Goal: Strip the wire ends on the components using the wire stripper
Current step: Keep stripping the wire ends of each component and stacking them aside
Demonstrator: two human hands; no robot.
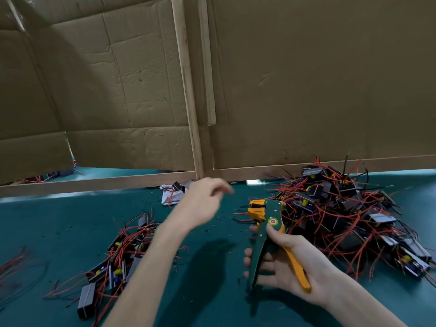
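Gripping the single wire stripper [266, 232], the right hand [290, 263] has its fingers wrapped round the green handle and the yellow handle lying across its palm, thumb up by the pivot, the orange head pointing away from the person. The left hand [200, 204] hangs raised above the worktop [59, 220], blurred, fingers loosely bent with nothing in them.

Two heaps of wired components lie there: a large pile [342, 215] just right of the right hand, and a smaller pile [122, 251] left of the left forearm. A few loose red wires [16, 263] trail further left, and one crumpled white wrapper [169, 194] sits just beyond the left hand.

Bare green surface runs between the two hands and toward the person, flecked with dark scraps [219, 220]. Beyond both hands, two cardboard panels [306, 79] on wooden rails close off the far edge, with two wooden strips [188, 90] where they meet.

One round red-and-green sticker [272, 221] marks the stripper's pivot (its print is too small to read).
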